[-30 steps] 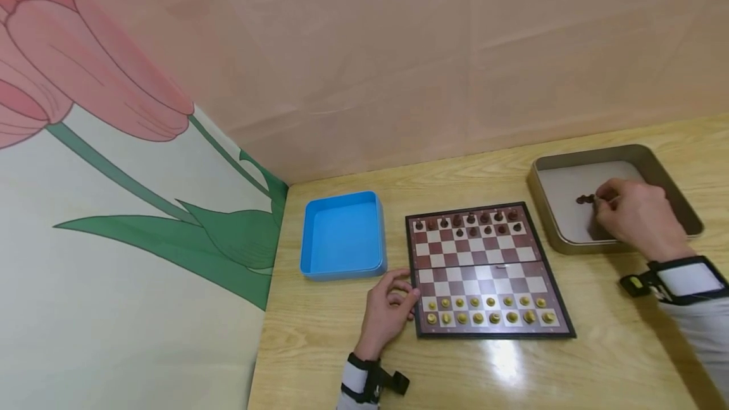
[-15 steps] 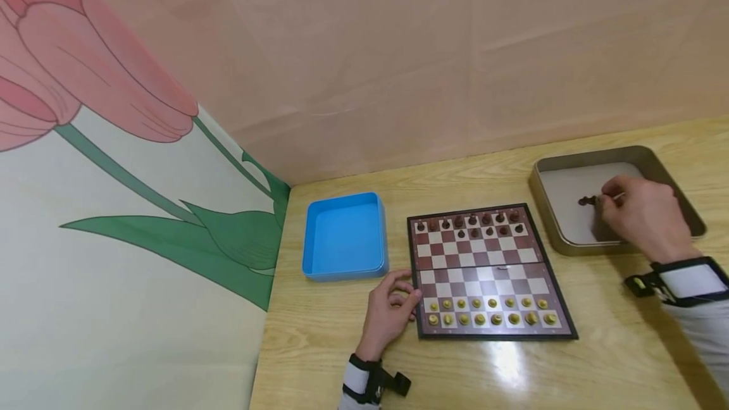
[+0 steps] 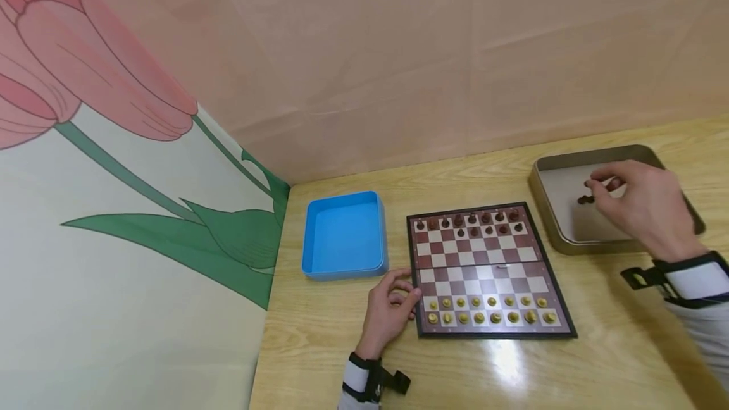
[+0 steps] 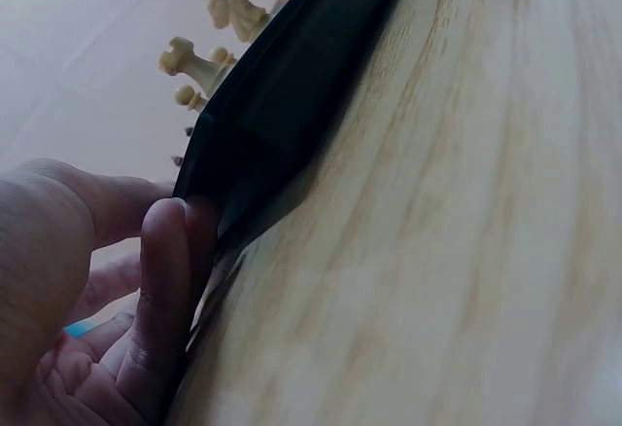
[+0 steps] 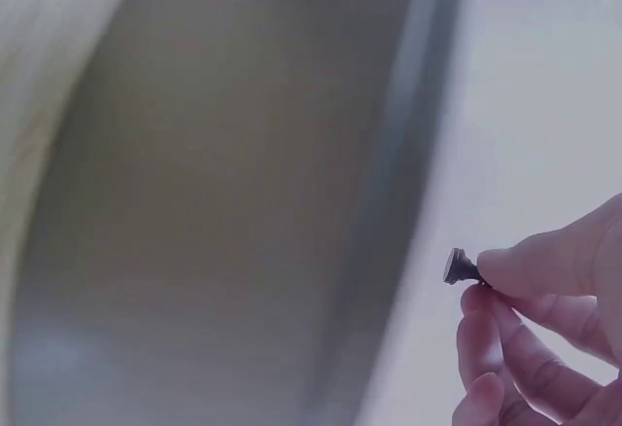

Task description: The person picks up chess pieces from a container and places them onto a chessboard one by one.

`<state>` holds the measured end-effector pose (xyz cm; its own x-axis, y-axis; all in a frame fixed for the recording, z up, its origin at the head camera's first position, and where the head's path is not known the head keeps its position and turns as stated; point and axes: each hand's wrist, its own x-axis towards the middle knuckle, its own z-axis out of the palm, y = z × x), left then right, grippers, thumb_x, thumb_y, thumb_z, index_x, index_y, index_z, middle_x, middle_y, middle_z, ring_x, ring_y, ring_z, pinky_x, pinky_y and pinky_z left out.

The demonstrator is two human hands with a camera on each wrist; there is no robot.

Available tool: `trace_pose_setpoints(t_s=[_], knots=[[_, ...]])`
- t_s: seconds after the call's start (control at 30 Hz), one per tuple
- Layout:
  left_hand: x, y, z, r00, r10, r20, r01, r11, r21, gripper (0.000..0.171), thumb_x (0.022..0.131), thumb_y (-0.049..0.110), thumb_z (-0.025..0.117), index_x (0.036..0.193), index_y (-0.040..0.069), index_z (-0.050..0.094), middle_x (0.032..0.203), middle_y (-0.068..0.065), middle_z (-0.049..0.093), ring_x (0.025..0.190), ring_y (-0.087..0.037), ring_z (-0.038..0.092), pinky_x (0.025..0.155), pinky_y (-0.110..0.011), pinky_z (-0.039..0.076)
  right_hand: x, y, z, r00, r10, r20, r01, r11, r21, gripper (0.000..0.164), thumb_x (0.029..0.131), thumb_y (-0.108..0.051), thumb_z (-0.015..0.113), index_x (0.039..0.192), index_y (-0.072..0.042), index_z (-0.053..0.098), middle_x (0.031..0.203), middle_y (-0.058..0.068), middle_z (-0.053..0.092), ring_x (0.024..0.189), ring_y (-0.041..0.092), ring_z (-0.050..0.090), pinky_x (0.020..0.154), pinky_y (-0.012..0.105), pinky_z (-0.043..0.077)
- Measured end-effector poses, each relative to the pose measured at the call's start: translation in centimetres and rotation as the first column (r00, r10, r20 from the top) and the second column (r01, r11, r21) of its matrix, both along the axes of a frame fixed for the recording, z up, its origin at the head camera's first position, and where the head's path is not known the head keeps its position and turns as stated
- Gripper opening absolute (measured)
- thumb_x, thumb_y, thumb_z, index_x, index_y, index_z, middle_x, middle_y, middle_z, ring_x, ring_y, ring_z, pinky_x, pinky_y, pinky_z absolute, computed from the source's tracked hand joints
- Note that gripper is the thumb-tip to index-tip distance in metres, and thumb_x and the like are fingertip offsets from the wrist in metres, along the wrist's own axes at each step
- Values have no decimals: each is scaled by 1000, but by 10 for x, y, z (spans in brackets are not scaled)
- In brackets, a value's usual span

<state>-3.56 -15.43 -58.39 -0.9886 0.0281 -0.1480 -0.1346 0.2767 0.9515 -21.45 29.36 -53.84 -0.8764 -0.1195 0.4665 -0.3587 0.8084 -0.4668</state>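
In the head view a chessboard [image 3: 441, 259] lies unfolded, with dark red pieces [image 3: 471, 219] on its far rows and gold pieces [image 3: 496, 317] on its near rows. My left hand [image 3: 388, 310] holds the board's left edge; the left wrist view shows thumb and fingers [image 4: 165, 270] against the black rim. Over the metal tin [image 3: 548, 214], my right hand [image 3: 646, 207] pinches a small dark chess piece [image 5: 461, 266] by thumb and fingertips, its round base sticking out. More dark pieces [image 3: 582, 200] lie on the tin's floor, partly hidden behind that hand.
A blue square box [image 3: 344, 236] stands left of the board, nothing visible inside. The wooden table [image 3: 455, 372] meets a peach-coloured cloth [image 3: 370, 81] at the back. A tulip-printed cloth [image 3: 142, 296] hangs at the left.
My right hand has lifted slightly from the tin's floor with a dark chess piece between its fingertips. The left hand stays at the board's edge.
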Motion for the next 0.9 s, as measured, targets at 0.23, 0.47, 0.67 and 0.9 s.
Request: trace_pose_setpoints(t_s=[0.23, 0.47, 0.67, 0.9], knots=[[2, 0, -1, 1000, -6, -8, 6, 1000, 15, 42, 102, 23, 75, 142, 16, 64, 102, -7, 74, 64, -7, 70, 58, -29, 65, 5, -27, 24, 996, 69, -55, -69, 998, -1, 12, 87, -6, 79, 99, -2, 80, 92, 21, 77, 65, 13, 60, 42, 14, 29], [0, 0, 1, 1000, -4, -17, 4, 1000, 6, 42, 103, 23, 75, 142, 17, 64, 101, -6, 74, 65, -9, 70, 57, -29, 65, 6, -52, 41, 972, 202, -116, -200, 979, 33, 15, 83, -7, 82, 98, -7, 80, 83, 9, 76, 60, -1, 50, 44, 14, 32], [0, -1, 3, 1000, -2, -20, 2, 1000, 1, 42, 102, 24, 76, 142, 17, 65, 102, -7, 74, 65, -12, 71, 58, -29, 65, 10, -83, 47, 949, 296, -106, -291, 955, 59, 19, 81, -4, 85, 98, -10, 80, 81, 3, 74, 62, 10, 57, 49, 15, 33], [0, -2, 0, 1000, -14, -21, 14, 1000, 6, 43, 102, 24, 75, 143, 17, 64, 102, -5, 74, 65, -8, 70, 58, -29, 65, 15, -121, 49, 930, 366, 13, -366, 930, 41, 17, 86, -3, 85, 100, -11, 80, 90, 3, 76, 71, 12, 63, 53, 23, 47]])
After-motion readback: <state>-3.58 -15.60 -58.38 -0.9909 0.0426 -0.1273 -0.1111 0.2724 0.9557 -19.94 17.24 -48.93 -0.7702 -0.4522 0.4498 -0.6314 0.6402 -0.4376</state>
